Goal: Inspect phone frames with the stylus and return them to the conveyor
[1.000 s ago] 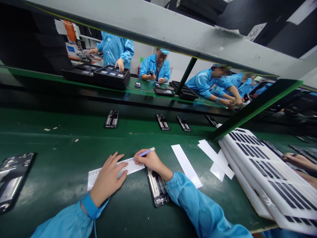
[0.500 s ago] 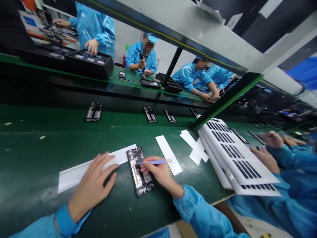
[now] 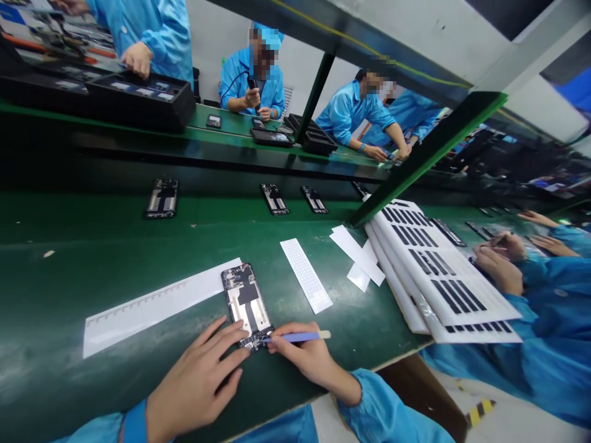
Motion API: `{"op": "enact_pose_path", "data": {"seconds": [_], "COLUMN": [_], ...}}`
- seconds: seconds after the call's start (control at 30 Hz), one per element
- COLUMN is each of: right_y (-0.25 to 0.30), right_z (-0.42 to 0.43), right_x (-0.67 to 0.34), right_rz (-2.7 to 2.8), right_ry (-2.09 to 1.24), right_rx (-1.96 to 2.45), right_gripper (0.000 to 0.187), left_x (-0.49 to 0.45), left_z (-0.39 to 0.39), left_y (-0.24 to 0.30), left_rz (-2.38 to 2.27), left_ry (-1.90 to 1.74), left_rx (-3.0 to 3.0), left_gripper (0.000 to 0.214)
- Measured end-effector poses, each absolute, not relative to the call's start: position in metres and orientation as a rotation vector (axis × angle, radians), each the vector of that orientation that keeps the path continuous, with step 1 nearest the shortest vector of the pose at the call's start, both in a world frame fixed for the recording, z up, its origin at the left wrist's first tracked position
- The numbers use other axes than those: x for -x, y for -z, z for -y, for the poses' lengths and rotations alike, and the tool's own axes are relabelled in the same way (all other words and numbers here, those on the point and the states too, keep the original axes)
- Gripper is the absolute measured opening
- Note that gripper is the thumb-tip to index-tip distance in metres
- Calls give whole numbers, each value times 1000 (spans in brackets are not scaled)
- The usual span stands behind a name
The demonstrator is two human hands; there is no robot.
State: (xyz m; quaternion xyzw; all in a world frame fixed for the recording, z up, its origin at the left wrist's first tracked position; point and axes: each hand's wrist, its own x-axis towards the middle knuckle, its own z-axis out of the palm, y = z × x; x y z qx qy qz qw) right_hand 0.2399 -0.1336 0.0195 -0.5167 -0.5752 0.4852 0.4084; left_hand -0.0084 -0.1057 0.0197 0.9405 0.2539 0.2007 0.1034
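Left hand (image 3: 198,381) open, moved off white strip (image 3: 152,306) to phone frame (image 3: 246,303), right hand (image 3: 305,360) gripping blue tool (image 3: 298,337)

One head-worn camera looked forward and down, tilted, from close above the left hand (image 3: 194,384) and right hand (image 3: 305,360) at the bench (image 3: 92,271) edge, with workers (image 3: 252,80) far across it.
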Motion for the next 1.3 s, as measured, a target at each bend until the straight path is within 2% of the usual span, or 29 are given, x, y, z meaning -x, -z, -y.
{"op": "enact_pose_path", "data": {"seconds": [0.63, 1.2, 1.3], "right_y": [-18, -17, -13], "right_z": [133, 132, 133], "right_x": [-242, -241, -242], "right_rz": [1452, 1461, 1359], "right_ry": [-1254, -1242, -1291], "right_rx": [1310, 1321, 1316], "right_gripper": [15, 16, 23], "left_x": [10, 6, 4], "left_z": [104, 105, 106], "left_y": [-23, -22, -22], "left_rz": [-717, -727, -790], "left_ry": [-519, -584, -649], "left_rx": [-2865, -2867, -2848], "left_gripper": [52, 48, 43]}}
